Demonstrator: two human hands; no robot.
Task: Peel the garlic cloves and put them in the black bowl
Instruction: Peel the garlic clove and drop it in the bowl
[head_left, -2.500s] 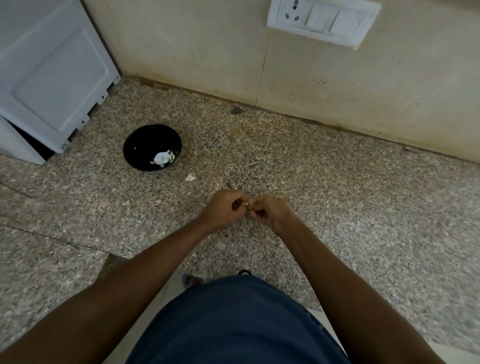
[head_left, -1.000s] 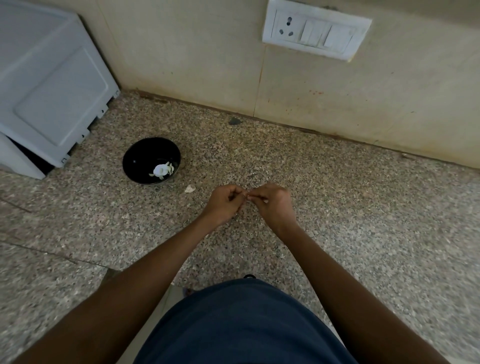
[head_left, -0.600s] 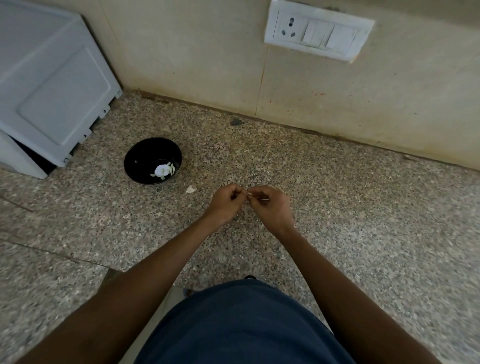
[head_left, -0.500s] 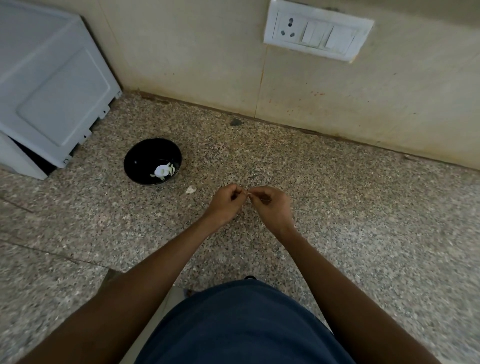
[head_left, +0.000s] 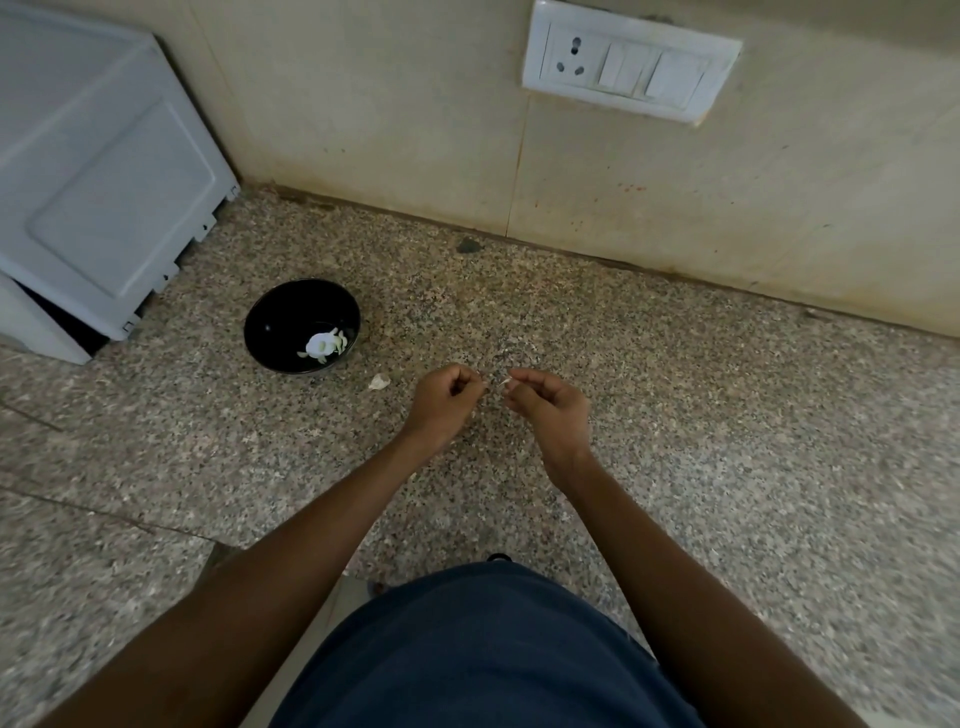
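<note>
Over the speckled grey-brown granite counter (head_left: 727, 441): both hands are raised side by side, near its middle, with a small gap between them.
Left hand (head_left: 445, 402): fingers curled in, thumb and forefinger tips pressed together; whether a scrap of skin sits between them is too small to tell.
Right hand (head_left: 550, 402): fingers curled, thumb and forefinger pinching a small pale garlic clove (head_left: 505, 382) at the tips, which points toward the left hand.
Round black bowl (head_left: 275, 322): stands on the counter to the left of the hands and a little further back, well apart from them.
Bowl contents: a small heap of white peeled garlic pieces (head_left: 321, 344) lies against the near right side of the bowl's floor.
Loose bit of pale garlic skin (head_left: 379, 382): lies on the counter between the bowl and the left hand, just outside the bowl's rim.
Back wall: beige tiles carry a white switch-and-socket plate (head_left: 631, 62) above the hands.
Far left: a light grey plastic appliance casing (head_left: 104, 197) rests on the counter, near the bowl.
Bottom of view: both bare forearms reach forward over dark blue clothing (head_left: 478, 654).
</note>
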